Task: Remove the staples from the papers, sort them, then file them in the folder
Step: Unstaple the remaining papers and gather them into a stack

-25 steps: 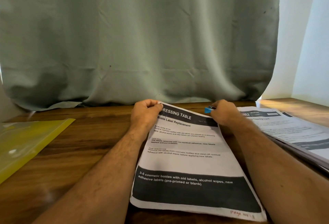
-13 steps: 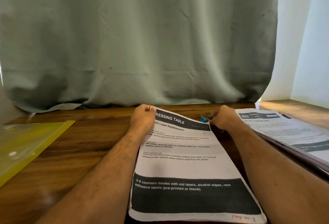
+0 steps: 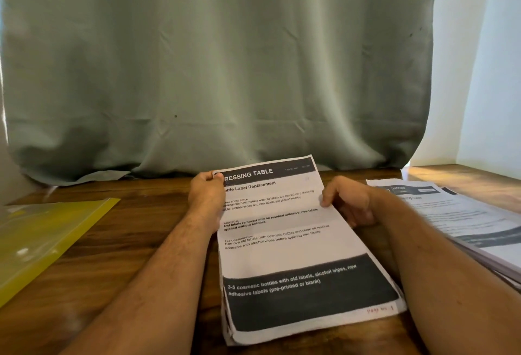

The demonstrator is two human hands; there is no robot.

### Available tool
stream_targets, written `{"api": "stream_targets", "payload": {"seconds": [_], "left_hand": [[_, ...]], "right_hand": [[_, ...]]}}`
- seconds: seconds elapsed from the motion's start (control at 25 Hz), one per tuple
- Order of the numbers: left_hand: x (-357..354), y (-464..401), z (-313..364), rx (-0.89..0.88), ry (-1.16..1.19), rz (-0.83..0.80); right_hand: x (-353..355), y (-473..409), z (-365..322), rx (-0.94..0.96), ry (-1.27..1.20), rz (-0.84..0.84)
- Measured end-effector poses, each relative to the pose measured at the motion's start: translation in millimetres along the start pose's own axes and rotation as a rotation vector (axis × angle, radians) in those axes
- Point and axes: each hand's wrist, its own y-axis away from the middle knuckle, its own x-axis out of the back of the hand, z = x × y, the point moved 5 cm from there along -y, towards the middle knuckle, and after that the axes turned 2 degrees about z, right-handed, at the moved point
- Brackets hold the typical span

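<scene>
Table [image 3: 135, 241] bare between folder [image 3: 42, 239], papers [image 3: 296, 241].

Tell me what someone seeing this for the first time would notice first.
The white printed paper stack with black bands lies mid-table, the left hand pinching its top-left corner and the right hand holding its right edge. A translucent yellow plastic folder lies at the left, another pile of printed sheets at the right, a grey-green curtain behind.
</scene>
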Motion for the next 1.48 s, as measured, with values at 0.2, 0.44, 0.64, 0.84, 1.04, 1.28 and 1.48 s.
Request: {"api": "stream_targets", "payload": {"seconds": [0.2,0.44,0.64,0.84,1.04,1.28,1.48], "left_hand": [[-1,26,-3,0.219,-0.077,-0.178],[-48,76,-7,0.289,-0.111,-0.506],[-129,101,3,0.200,0.075,-0.505],[-211,152,-22,0.271,0.007,-0.547],[-251,187,-62,0.219,-0.165,-0.625],[-247,205,-74,0.232,-0.228,-0.525],[-241,208,-65,0.417,-0.103,-0.529]], "right_hand": [[10,-2,4,-0.018,0.038,0.037],[75,23,-26,0.190,0.002,0.312],[145,70,-47,0.250,0.063,0.281],[214,115,-25,0.184,0.524,0.630],[258,117,36,0.032,0.481,0.771],[279,107,70,0.009,0.564,0.836],[289,87,97,-0.193,0.665,0.774]]}}
